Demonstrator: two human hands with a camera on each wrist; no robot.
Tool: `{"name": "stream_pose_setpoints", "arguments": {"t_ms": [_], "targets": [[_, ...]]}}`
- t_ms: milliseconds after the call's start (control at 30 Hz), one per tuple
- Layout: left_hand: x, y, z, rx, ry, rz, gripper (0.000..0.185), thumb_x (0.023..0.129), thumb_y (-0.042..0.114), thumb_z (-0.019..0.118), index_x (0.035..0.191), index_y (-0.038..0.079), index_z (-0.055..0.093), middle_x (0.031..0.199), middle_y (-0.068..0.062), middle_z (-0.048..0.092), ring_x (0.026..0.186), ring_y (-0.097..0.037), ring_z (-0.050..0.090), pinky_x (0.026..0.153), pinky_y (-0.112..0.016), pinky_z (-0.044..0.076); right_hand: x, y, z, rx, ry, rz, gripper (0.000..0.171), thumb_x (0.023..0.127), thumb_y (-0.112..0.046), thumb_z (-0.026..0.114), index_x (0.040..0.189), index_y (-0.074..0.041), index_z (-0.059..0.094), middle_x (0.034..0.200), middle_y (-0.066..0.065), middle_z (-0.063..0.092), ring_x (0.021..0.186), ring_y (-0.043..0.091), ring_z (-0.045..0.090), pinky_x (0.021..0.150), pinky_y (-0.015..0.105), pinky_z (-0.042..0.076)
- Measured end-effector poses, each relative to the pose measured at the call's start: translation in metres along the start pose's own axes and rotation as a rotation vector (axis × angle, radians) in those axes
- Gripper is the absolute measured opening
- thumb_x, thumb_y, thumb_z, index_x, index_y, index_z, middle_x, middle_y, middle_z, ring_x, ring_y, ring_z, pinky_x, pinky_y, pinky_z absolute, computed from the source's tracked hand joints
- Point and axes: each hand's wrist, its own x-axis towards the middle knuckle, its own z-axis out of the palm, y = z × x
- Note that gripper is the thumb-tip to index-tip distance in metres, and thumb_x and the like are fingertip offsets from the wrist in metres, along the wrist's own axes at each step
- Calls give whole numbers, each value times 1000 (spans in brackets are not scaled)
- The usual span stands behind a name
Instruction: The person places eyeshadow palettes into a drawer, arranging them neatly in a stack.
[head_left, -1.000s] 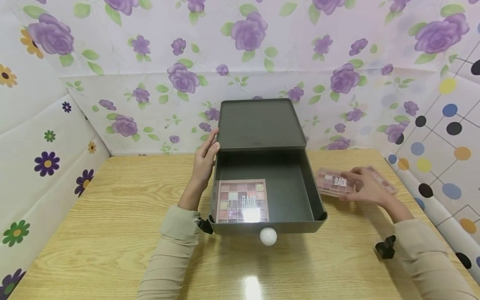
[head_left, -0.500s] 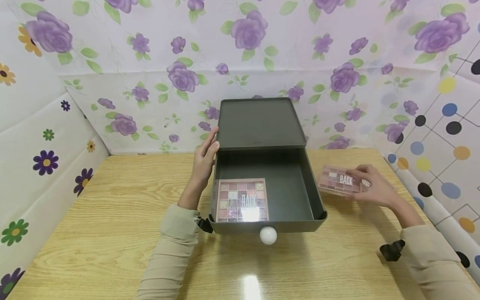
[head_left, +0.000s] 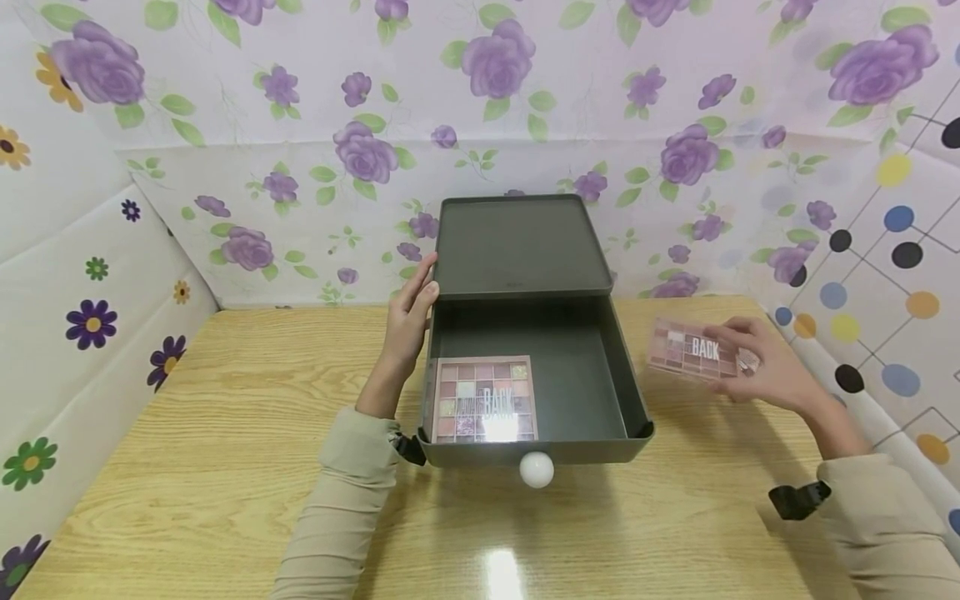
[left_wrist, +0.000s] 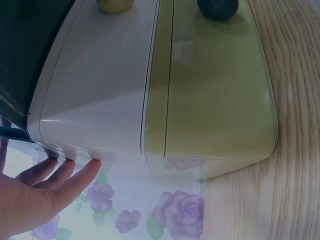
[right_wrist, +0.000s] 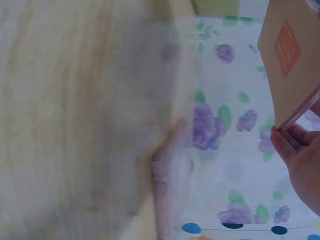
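In the head view my right hand (head_left: 772,371) pinches an eyeshadow palette (head_left: 686,348) marked "BACK" by its right end, to the right of the box. The right wrist view shows the palette's plain underside (right_wrist: 287,65) with an orange label, raised and tilted. My left hand (head_left: 407,325) rests against the left side of the dark grey drawer unit, fingers fairly straight; the left wrist view has its fingertips (left_wrist: 92,167) touching the side of the white drawer. A square eyeshadow palette (head_left: 483,400) lies at the left in the pulled-out dark drawer (head_left: 577,375).
A white round knob (head_left: 537,471) sticks out from the drawer front. Below the dark drawer are a white drawer (left_wrist: 100,75) and a yellow-green drawer (left_wrist: 215,85). Another pink-edged flat case (right_wrist: 162,200), blurred, lies on the wooden table (head_left: 262,433). Patterned cloth walls surround the table.
My right hand has picked the eyeshadow palette up off the table and drawn it up and to the right. My left hand and the drawer have stayed put.
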Motion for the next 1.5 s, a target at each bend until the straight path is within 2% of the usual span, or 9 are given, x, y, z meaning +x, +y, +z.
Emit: {"name": "stream_pose_setpoints", "arguments": {"t_ms": [133,267,467,567,700,800,933,1367,1500], "targets": [[0,0,0,1,4,0,51,92,26,44,141,13,37,144,-4,33,128,-19,35,75,-32,47,0,-9,-8,25,13,12,75,61,-10,80,129,-1,50,124,16,36,108,33,31,79,58,24],[0,-1,1,-22,4,8,53,91,26,44,141,12,36,144,-5,34,126,-21,38,72,-28,49,-2,-20,-15,3,14,17,75,62,-13,80,130,-3,49,125,15,36,110,35,30,79,60,23],[0,-2,0,-32,1,13,52,91,25,45,141,12,36,143,-5,34,125,-21,40,70,-26,49,-4,-35,-24,-11,36,-28,78,59,-10,80,130,-4,50,127,14,36,110,35,30,79,63,22],[0,-1,0,-26,-2,13,51,92,24,44,141,11,37,144,-4,34,125,-21,40,71,-27,49,-4,-39,-28,-33,68,-89,81,55,-8,82,129,-5,51,125,12,38,110,25,32,79,59,23],[0,0,0,-20,-4,10,51,92,24,44,141,11,37,144,-2,33,126,-20,39,72,-28,49,-3,-46,-32,-76,107,-157,83,50,-7,82,128,-5,53,122,4,40,108,6,32,85,40,25],[0,-1,0,-25,-4,7,52,91,26,44,141,12,37,144,-3,34,125,-20,40,72,-28,49,-3,-55,-34,-77,115,-168,83,50,-7,81,128,-5,53,123,-2,39,108,1,30,87,38,25],[1,-2,0,-36,-5,6,53,91,28,45,141,13,37,143,-3,35,124,-20,41,72,-27,49,-4,-65,-37,-47,111,-167,84,49,-6,80,129,-5,52,123,-5,39,110,1,29,85,57,23],[0,-1,0,-31,-4,8,52,91,26,45,141,13,36,144,-4,34,124,-20,41,73,-27,49,-4,-91,-40,-28,124,-174,89,46,-6,82,130,-10,52,126,-5,39,112,3,29,86,62,20],[0,-2,0,-32,-4,7,52,91,26,45,141,13,37,144,-2,34,125,-19,40,73,-27,49,-3,-104,-39,-37,133,-187,90,43,-7,83,129,-9,53,126,-1,40,110,5,30,86,55,23]]}}
